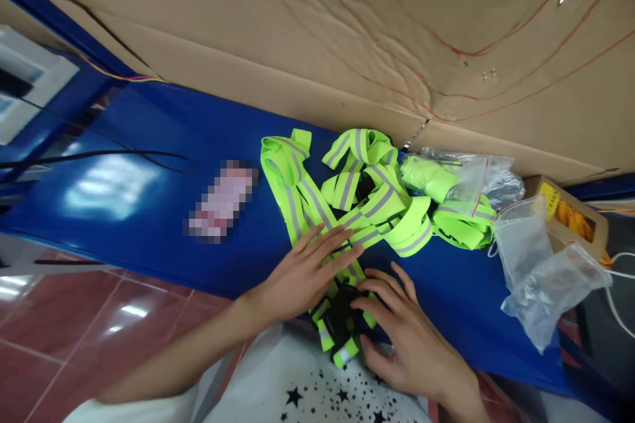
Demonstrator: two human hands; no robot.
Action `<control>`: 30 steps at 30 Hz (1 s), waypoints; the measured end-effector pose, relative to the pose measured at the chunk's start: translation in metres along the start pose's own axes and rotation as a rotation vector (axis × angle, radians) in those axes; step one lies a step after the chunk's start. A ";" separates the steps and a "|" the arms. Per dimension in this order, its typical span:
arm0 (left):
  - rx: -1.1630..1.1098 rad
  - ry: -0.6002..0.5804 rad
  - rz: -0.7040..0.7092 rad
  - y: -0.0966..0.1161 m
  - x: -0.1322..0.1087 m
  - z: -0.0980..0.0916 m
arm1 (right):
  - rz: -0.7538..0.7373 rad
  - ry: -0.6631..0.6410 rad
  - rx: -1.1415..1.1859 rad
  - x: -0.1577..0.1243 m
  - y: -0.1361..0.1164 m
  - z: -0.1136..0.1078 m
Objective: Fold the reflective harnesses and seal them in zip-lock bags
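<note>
- The lime reflective straps [300, 195] run across the blue bench [149, 218] from its far side to its near edge, ending by the person's body in a black section [341, 310] with short lime ends.
- The left hand [310, 268] lies over these straps, its fingers extended and roughly side by side; whether the thumb pinches anything beneath is hidden.
- The right hand [401, 327] is at the right of the black section, fingers curled and spread apart; the view is blurred there, so I cannot tell whether they grip it.
- The short ends sit at the near edge, so a loose hold could let them slip into the lap.
- A looped strap pile [381, 192] lies just beyond the hands and crowds the long straps; pulling on one could snag or drag the other.
- Clear bags [540, 277] lie at the right, some hanging over the near edge; a sweeping right arm could knock them off.
</note>
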State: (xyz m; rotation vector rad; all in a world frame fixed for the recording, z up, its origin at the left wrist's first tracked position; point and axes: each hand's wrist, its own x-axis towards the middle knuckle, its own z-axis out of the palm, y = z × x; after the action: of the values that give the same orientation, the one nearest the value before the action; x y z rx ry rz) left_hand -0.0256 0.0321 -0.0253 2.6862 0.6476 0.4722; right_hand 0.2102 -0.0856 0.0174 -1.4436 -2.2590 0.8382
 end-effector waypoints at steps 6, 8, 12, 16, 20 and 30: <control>0.167 -0.150 -0.088 -0.005 -0.009 0.031 | -0.067 -0.010 -0.070 0.021 -0.014 0.017; 0.205 -0.144 -0.097 -0.014 -0.006 0.031 | -0.049 -0.092 -0.120 0.021 -0.008 0.023; 0.305 -0.063 -0.117 -0.027 0.006 0.026 | 0.000 -0.092 -0.122 0.007 0.011 0.021; 0.256 0.106 -0.112 -0.011 0.012 0.010 | 0.052 0.026 -0.168 0.001 0.023 0.022; -0.055 0.078 -0.111 0.032 0.006 -0.004 | 0.042 0.083 -0.135 0.013 0.026 0.028; 0.183 -0.094 -0.347 0.056 -0.002 0.017 | 0.026 -0.022 -0.224 0.028 0.027 0.029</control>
State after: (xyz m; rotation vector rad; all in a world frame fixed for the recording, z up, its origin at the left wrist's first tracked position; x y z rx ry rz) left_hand 0.0001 -0.0201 -0.0192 2.6599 1.1496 0.2019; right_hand 0.2008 -0.0606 -0.0225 -1.5681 -2.4196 0.6269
